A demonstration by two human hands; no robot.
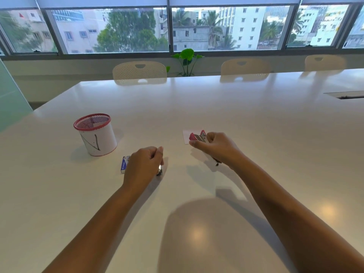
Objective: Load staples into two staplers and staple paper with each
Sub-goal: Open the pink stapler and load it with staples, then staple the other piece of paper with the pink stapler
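Where windows face buildings, glossy white table (pixel 216 99), pale chairs (pixel 139 72).

Both forearms reached toward twelve o'clock; the left hand (pixel 144 163) lay curled knuckles-up (contents hidden), the right hand (pixel 215 147), at one o'clock, gripped something.

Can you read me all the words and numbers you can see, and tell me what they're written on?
Box: blue, with white print along its side, too blurred to read.
Cup: hand-drawn black lines on its white wrap; a scribble, no word I can read.
Stapler: pink, in the right hand; no text shows.
Nothing else carries readable words or numbers.
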